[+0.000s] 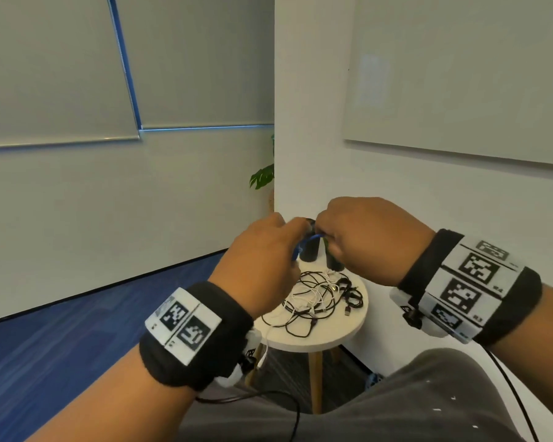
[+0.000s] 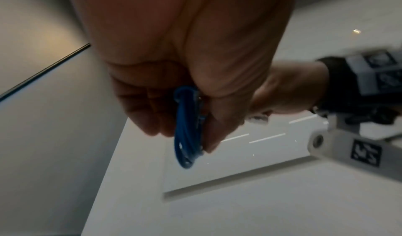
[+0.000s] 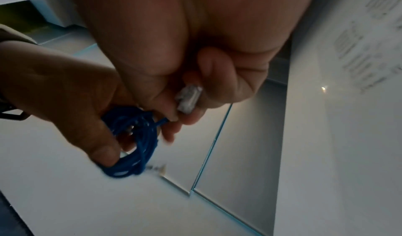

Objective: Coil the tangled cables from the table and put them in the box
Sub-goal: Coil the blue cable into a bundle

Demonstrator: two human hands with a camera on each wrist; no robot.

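Springy blue cable [image 3: 130, 143], light, coil gripped in left hand [image 1: 262, 266], connector end [image 3: 188, 98] pinched by right hand [image 1: 364, 240]; likely unwinds if released.

Both forearms were raised in front of the body, wrists banded. The left hand [image 1: 262, 256] had its fingers curled around a blue cable coil [image 2: 187, 129]. The right hand [image 1: 367, 237], knuckles up, pinched the cable's pale plug [image 3: 188, 98] between thumb and fingers.
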